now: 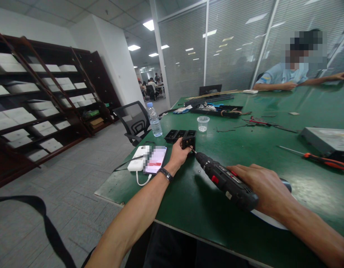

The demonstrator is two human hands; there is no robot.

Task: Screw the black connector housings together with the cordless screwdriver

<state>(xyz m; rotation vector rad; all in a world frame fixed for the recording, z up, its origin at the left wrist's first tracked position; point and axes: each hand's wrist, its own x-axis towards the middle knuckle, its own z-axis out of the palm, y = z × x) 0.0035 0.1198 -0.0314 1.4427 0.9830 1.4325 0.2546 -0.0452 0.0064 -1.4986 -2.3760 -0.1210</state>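
Observation:
My left hand (pixel 180 153) grips the near right end of a black box-like part (pixel 189 138) with open compartments. It rests on the green table (pixel 166 197). My right hand (pixel 268 186) is wrapped round a black cordless drill (pixel 223 178) with red details, lying over on its side. The drill's bit points left, and its tip meets or nearly meets the black part close to my left fingertips; exact contact is too small to tell. My right fingers are partly hidden behind the drill. A clear plastic cup (pixel 203 124) stands just beyond the black part.
Left of my left hand lie a phone (pixel 156 160) and a white power bank (pixel 138 158) with a cable. A water bottle (pixel 154 121) stands behind them. An orange-handled screwdriver (pixel 325 160) and a grey metal box (pixel 328 141) are rightward. A person (pixel 286 76) sits across the table.

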